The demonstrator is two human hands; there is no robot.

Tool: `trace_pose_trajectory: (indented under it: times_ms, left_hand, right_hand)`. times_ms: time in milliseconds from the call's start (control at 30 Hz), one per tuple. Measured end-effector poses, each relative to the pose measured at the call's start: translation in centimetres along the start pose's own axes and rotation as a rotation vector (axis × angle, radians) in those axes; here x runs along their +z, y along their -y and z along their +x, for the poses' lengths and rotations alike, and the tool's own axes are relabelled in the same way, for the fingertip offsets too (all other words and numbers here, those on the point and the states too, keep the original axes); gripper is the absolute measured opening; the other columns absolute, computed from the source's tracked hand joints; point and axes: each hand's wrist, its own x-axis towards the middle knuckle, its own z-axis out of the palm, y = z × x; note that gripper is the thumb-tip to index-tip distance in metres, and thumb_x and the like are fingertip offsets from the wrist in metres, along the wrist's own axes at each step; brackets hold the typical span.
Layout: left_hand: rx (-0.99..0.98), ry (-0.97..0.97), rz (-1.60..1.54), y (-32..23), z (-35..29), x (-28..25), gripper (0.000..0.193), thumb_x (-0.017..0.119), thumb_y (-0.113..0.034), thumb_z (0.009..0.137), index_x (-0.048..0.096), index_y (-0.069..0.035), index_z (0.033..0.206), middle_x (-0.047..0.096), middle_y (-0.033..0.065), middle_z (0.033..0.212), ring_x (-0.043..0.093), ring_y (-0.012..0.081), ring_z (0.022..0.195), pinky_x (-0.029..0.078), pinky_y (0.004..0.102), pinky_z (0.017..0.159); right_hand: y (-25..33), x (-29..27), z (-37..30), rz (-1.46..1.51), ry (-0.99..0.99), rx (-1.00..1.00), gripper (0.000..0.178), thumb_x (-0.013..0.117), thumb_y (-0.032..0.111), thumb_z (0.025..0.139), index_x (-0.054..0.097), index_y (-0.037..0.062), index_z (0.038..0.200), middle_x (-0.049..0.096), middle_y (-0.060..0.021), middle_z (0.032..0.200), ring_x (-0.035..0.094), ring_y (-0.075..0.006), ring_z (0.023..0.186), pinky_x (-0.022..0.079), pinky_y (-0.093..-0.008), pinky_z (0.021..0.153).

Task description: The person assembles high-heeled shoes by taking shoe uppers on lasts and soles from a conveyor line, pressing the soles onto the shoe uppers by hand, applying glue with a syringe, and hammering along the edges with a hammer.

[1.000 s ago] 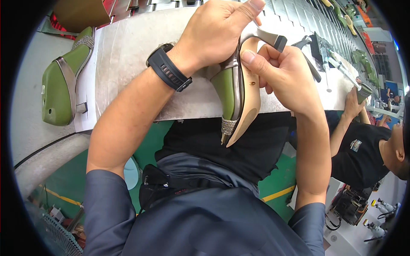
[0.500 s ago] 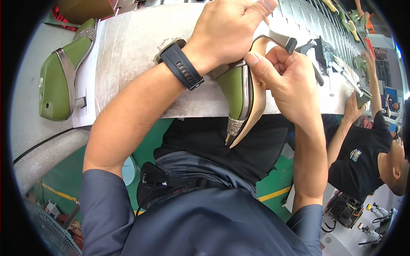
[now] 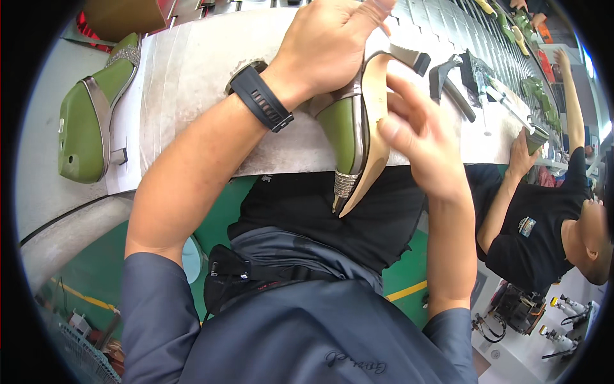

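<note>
My left hand, with a dark watch on its wrist, is wrapped around the heel end of a high-heeled shoe. The shoe points toward me, tilted on its side, with its tan sole facing right. Inside it is a green shoe last; a glittering band crosses near the toe. My right hand is beside the sole, fingers parted and loosely bent, thumb tip close to the sole's edge. Whether that thumb touches the sole I cannot tell.
Another green shoe last with straps stands at the far left on paper. A hammer and a brush-like tool lie right of the shoe. At the right, a co-worker holds a green piece. A roller conveyor runs behind.
My right thumb has come off the sole's face, and that hand's fingers have loosened and moved slightly down. The left hand and the shoe have shifted a little to the left.
</note>
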Motion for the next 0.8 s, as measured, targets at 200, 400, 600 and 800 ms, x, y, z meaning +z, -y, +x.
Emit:
trace_pose_trajectory:
  times_ms: [200, 400, 600, 800]
  left_hand:
    - [-0.057, 0.029, -0.011, -0.5, 0.0, 0.2, 0.061, 0.056, -0.046, 0.111, 0.073, 0.007, 0.087, 0.067, 0.0119, 0.067, 0.061, 0.0128, 0.068, 0.051, 0.0337, 0.064]
    - [-0.050, 0.060, 0.211, -0.6, 0.2, -1.5, 0.064, 0.063, -0.054, 0.107, 0.066, 0.003, 0.077, 0.052, 0.0020, 0.061, 0.047, 0.0082, 0.064, 0.045, 0.0318, 0.058]
    - [0.167, -0.158, 0.099, -1.1, -7.6, -5.5, 0.047, 0.087, -0.034, 0.091, 0.068, 0.001, 0.118, 0.069, 0.0099, 0.104, 0.068, 0.0170, 0.097, 0.056, 0.0290, 0.084]
    - [0.227, 0.168, 0.547, -3.9, -11.4, -4.2, 0.060, 0.087, -0.004, 0.074, 0.065, 0.001, 0.130, 0.066, 0.0198, 0.134, 0.068, 0.0316, 0.121, 0.053, 0.0393, 0.105]
  right_hand:
    - [-0.3, 0.3, 1.0, 0.025, 0.033, -0.042, 0.071, 0.086, 0.019, 0.089, 0.054, -0.0075, 0.146, 0.074, -0.0130, 0.117, 0.071, -0.0161, 0.104, 0.057, -0.0319, 0.093]
    - [0.2, 0.2, 3.2, 0.080, -0.026, -0.089, 0.049, 0.085, 0.026, 0.091, 0.071, -0.0070, 0.124, 0.076, -0.0142, 0.105, 0.073, -0.0163, 0.096, 0.059, -0.0305, 0.086]
    - [0.3, -3.7, 1.0, -0.707, -0.042, -0.420, 0.066, 0.092, 0.037, 0.081, 0.070, 0.0040, 0.134, 0.072, -0.0181, 0.130, 0.069, -0.0331, 0.121, 0.053, -0.0421, 0.106]
    - [-0.6, -5.8, 1.3, -0.772, 0.104, -0.584, 0.074, 0.092, 0.041, 0.074, 0.069, 0.0118, 0.139, 0.061, -0.0158, 0.148, 0.058, -0.0357, 0.136, 0.049, -0.0455, 0.113]
